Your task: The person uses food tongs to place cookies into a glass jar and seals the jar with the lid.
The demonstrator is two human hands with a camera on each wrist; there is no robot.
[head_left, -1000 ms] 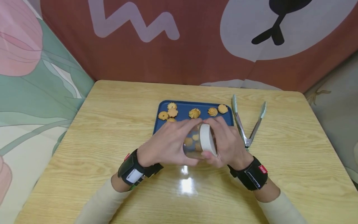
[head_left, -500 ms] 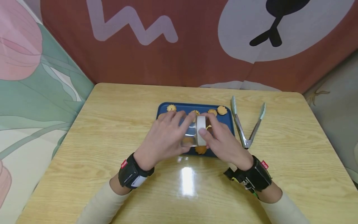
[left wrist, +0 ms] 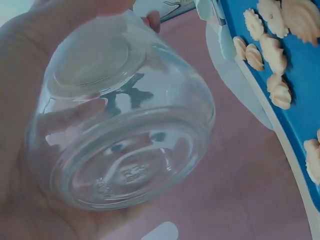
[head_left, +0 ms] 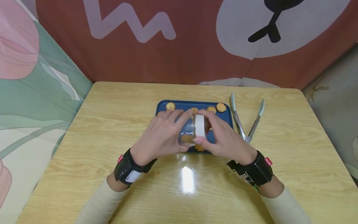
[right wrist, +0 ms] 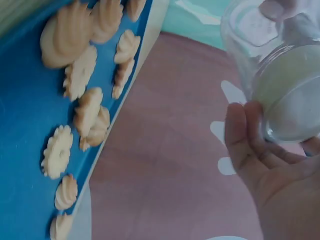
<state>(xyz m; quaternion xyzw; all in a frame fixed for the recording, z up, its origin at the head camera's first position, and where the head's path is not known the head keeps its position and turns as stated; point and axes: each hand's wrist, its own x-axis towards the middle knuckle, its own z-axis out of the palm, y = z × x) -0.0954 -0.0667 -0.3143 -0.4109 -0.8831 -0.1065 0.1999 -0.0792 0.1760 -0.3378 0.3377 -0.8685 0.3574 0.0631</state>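
Held on its side over the tray is a clear glass jar (head_left: 186, 130) with a white lid (head_left: 199, 126) at its right end. My left hand (head_left: 159, 133) grips the jar's body, fingers over the top and thumb beneath. Around the lid end curls my right hand (head_left: 227, 140), thumb at the lid's lower edge. The left wrist view looks at the jar's round base (left wrist: 132, 172) and through its clear wall. In the right wrist view, fingers (right wrist: 240, 132) hold the pale lid (right wrist: 295, 100) from its rim.
A blue tray (head_left: 225, 117) with several cookies (head_left: 221, 107) lies beneath the hands, which hide much of it. Silver tongs (head_left: 240, 124) with pale tips lie spread to the right of the tray on the wooden table (head_left: 117, 115). A brown printed cloth (head_left: 195, 56) stands behind.
The jar has risen slightly in the head view and its lid has turned from tilted to nearly upright. My right hand has shifted its hold, its thumb sliding down to the lid's lower edge.
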